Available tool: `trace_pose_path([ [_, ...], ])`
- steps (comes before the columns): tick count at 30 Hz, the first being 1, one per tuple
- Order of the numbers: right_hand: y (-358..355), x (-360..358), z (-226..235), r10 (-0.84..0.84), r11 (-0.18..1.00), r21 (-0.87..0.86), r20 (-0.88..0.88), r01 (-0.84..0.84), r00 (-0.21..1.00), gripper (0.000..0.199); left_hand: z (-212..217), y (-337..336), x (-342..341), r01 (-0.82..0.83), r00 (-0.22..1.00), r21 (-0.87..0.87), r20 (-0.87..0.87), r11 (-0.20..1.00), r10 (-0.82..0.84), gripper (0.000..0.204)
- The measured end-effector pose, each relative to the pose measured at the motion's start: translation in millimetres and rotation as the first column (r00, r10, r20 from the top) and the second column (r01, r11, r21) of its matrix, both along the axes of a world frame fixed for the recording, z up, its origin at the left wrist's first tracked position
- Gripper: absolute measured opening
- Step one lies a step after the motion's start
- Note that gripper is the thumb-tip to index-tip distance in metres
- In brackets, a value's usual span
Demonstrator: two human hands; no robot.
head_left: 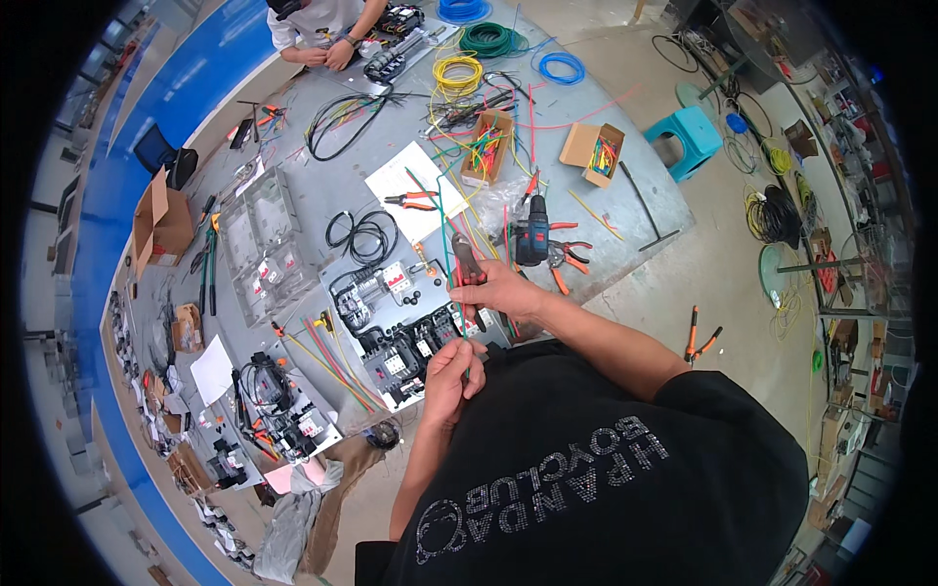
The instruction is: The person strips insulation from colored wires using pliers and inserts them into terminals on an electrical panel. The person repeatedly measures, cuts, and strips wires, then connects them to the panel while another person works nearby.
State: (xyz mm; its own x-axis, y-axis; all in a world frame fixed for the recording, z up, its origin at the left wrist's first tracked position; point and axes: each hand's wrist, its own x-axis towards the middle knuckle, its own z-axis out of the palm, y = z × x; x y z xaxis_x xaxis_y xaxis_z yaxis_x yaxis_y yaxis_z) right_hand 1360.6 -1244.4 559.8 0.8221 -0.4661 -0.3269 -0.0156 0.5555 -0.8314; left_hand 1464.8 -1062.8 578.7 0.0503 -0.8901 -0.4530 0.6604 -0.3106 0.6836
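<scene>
Your left hand (451, 369) pinches the lower end of a thin green wire (463, 337) just above your chest, fingers closed on it. Above it, your right hand (500, 290) is wrapped around pliers (465, 262), whose jaws point up and away; whether they bite the wire is unclear. The wire runs near upright between both hands. Just left lies the panel of breakers (401, 342); beyond stands a drill (532, 232). The table edge (625, 264) and open floor lie to your right.
</scene>
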Motion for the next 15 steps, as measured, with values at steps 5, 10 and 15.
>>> trace_pose_path([
  [5,6.0,5.7,-2.5,-0.044,0.985,-0.168,-0.02,0.04,0.999,0.018,0.7,0.3,0.5,-0.025,0.997,0.009,-0.069,1.0,0.025,0.03],
  [10,12.5,9.2,0.3,-0.079,0.954,-0.297,-0.091,0.048,0.993,0.016,2.7,2.6,0.8,-0.026,0.999,0.058,-0.034,0.998,0.028,0.031],
  [15,13.9,10.0,3.3,-0.099,0.956,-0.287,-0.098,0.067,0.99,0.016,-3.5,3.2,6.3,0.015,0.975,0.124,0.217,0.992,-0.042,0.028],
])
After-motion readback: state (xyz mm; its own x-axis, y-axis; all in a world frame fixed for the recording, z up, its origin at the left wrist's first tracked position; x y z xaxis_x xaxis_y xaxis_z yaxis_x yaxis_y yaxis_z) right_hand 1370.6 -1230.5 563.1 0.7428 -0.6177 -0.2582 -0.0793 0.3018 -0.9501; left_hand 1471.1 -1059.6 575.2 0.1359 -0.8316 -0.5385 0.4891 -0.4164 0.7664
